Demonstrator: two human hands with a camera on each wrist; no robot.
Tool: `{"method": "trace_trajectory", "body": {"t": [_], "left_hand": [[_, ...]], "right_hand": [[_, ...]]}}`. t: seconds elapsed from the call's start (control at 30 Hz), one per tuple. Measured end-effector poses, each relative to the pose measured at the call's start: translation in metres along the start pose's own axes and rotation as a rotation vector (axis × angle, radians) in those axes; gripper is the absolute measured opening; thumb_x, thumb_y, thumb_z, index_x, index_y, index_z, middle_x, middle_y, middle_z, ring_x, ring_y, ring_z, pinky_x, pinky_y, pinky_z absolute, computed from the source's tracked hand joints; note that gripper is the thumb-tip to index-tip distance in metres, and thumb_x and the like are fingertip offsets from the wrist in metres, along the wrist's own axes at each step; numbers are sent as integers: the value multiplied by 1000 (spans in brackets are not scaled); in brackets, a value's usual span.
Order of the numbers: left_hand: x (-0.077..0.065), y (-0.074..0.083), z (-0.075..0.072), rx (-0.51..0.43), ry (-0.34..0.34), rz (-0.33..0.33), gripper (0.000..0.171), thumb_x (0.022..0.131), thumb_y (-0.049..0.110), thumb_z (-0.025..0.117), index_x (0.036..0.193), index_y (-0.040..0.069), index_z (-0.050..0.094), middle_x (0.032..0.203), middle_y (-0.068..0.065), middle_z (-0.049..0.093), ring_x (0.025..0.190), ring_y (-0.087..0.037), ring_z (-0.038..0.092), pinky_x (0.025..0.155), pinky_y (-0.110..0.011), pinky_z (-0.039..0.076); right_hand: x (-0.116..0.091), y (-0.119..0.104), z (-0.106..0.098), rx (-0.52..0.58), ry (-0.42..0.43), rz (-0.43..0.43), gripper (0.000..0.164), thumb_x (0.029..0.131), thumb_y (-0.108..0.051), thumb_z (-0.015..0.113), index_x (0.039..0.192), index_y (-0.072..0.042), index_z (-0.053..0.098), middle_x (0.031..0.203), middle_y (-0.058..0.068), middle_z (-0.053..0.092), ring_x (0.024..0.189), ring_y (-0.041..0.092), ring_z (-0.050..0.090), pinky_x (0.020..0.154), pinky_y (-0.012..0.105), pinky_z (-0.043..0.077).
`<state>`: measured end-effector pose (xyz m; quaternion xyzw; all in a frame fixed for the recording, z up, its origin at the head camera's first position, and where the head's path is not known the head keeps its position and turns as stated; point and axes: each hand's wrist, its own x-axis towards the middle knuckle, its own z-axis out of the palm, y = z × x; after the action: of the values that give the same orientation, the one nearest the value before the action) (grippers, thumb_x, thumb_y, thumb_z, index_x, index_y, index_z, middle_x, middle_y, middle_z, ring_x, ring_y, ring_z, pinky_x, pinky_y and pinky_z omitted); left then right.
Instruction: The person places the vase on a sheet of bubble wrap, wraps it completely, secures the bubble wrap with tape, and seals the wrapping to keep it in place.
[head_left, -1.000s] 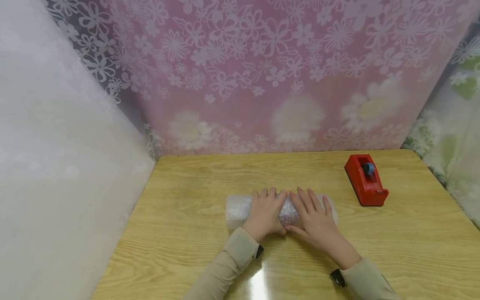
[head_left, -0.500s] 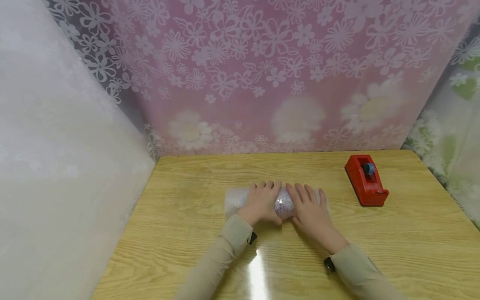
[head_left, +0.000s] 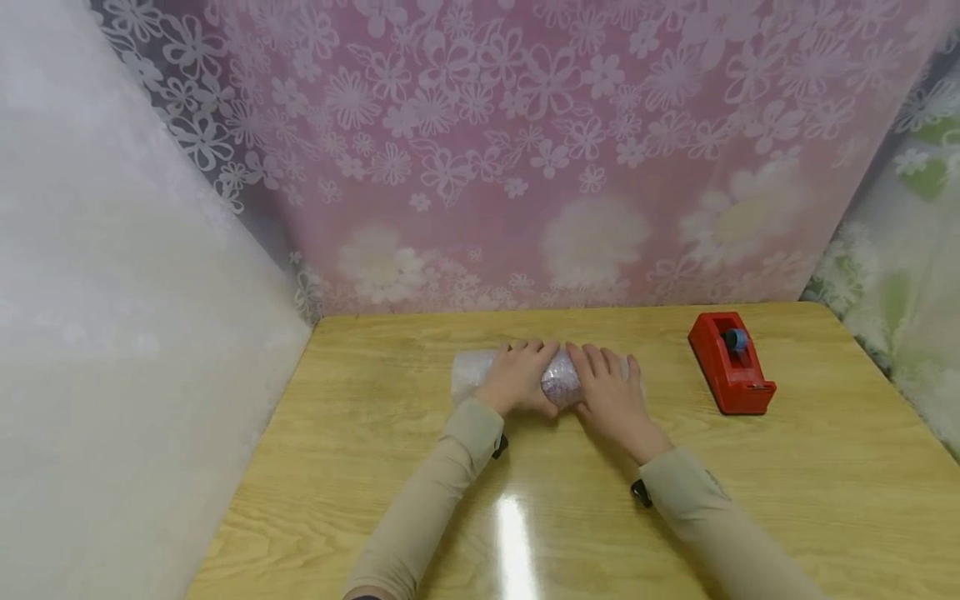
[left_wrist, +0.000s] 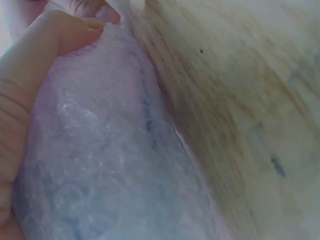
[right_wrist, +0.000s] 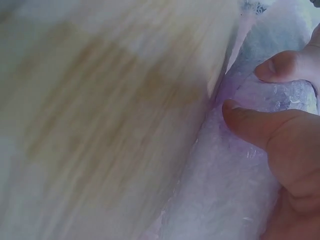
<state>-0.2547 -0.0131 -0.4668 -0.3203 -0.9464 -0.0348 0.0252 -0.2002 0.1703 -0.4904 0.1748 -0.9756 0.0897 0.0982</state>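
Note:
A cylinder-shaped bundle of clear bubble wrap [head_left: 561, 382] lies crosswise on the wooden table, something pinkish-purple showing through it. My left hand [head_left: 517, 377] grips its left half, fingers over the top and thumb along the near side. Beside it, my right hand [head_left: 611, 396] holds the right half the same way. In the left wrist view the thumb [left_wrist: 35, 55] presses on the crinkled bubble wrap [left_wrist: 110, 150]. The right wrist view has both thumbs close together on the bubble wrap [right_wrist: 215, 195]. What the wrap encloses cannot be made out.
A red tape dispenser [head_left: 731, 364] with a small blue roll of tape [head_left: 737, 339] stands to the right of the bundle. Flowered cloth [head_left: 480, 167] hangs behind the table [head_left: 360, 467], and pale cloth [head_left: 135, 333] borders its left side.
Both hands have moved away from me across the table together with the bubble-wrap bundle, which now lies nearer the back edge. The tape dispenser has stayed put.

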Motion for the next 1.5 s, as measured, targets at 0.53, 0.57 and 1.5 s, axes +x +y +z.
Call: {"method": "trace_trajectory", "body": {"t": [0.53, 0.57, 1.5], "left_hand": [[-10, -1, -2, 39, 44, -30, 110, 59, 65, 84, 147, 22, 35, 136, -7, 49, 124, -30, 49, 103, -54, 38], [-11, -1, -2, 38, 47, -30, 111, 59, 65, 84, 148, 21, 35, 137, -7, 49, 124, -30, 49, 103, -55, 38], [-41, -17, -7, 137, 105, -99, 99, 66, 61, 84, 146, 24, 37, 134, -5, 55, 122, -30, 49, 100, -54, 37]], "right_hand": [[6, -5, -9, 25, -33, 22, 95, 78, -18, 82, 153, -17, 25, 149, 22, 36, 133, 47, 34, 106, 72, 13], [6, -4, -11, 30, -28, 19, 94, 78, -18, 83, 153, -17, 27, 149, 22, 37, 132, 47, 34, 106, 72, 14], [3, 20, -34, 58, -36, 26, 86, 78, -25, 85, 149, -9, 38, 143, 28, 44, 130, 49, 40, 104, 68, 29]]}}
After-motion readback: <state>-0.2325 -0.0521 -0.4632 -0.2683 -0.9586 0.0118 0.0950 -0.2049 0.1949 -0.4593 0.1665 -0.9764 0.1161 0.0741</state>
